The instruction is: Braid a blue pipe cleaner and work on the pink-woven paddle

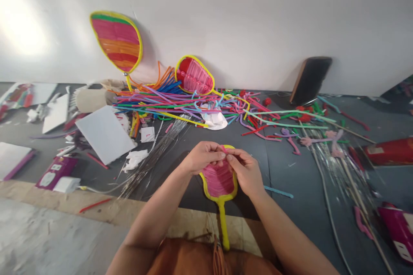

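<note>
A hand fan (217, 182) with a pink pipe-cleaner face, yellow fuzzy rim and yellow handle lies at the table's front edge, its handle pointing toward me. Over its upper part my left hand (205, 157) and my right hand (247, 172) meet, fingertips pinched close together. Between them shows a bit of pink pipe cleaner (225, 149), mostly covered by the fingers. Both hands are closed, and they hide much of the fan's top half.
Behind lies a heap of coloured pipe cleaners (155, 102). Two finished-looking fans, one striped (118, 43) and one pink-red (195, 76), lean by the wall. A phone (310, 79) stands at back right. Wire strands (155, 154), a white card (105, 135) and a purple box (57, 172) lie leftward.
</note>
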Demonstrator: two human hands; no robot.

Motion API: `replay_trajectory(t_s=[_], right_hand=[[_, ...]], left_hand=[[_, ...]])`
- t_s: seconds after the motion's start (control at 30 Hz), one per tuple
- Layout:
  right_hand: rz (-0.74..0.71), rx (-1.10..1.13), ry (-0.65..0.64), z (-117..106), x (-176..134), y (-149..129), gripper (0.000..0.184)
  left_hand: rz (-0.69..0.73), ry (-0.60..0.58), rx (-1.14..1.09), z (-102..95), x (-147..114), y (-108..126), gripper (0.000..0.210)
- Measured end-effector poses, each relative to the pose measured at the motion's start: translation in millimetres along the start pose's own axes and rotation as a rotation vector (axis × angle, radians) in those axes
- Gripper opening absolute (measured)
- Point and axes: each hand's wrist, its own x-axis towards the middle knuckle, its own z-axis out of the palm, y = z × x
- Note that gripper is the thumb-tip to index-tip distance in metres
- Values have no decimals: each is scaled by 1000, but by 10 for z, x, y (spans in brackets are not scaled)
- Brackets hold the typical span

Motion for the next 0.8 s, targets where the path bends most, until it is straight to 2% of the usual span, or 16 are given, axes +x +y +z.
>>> replay_trajectory(t_s=[0.1, 0.33, 0.43, 0.63, 0.73, 0.8], right_hand=[[46, 100, -25, 8, 2, 29, 14], [-55, 34, -18, 14, -14, 6, 13], [-26, 9, 15, 52, -46, 4, 18], [64, 60, 109, 102, -70, -6, 23], [110, 105, 111, 107, -66, -5, 24], [125, 133, 106, 112, -68, 5, 25]], left_hand=[[-7, -18, 11, -3, -1, 5, 28], [-29, -36, 66, 24, -18, 42, 28], [0, 12, 153, 66, -25, 35, 25], [173, 187, 437, 170, -75, -3, 19], [255, 235, 457, 221, -108, -8, 24], [293, 251, 455, 245, -121, -16, 19]])
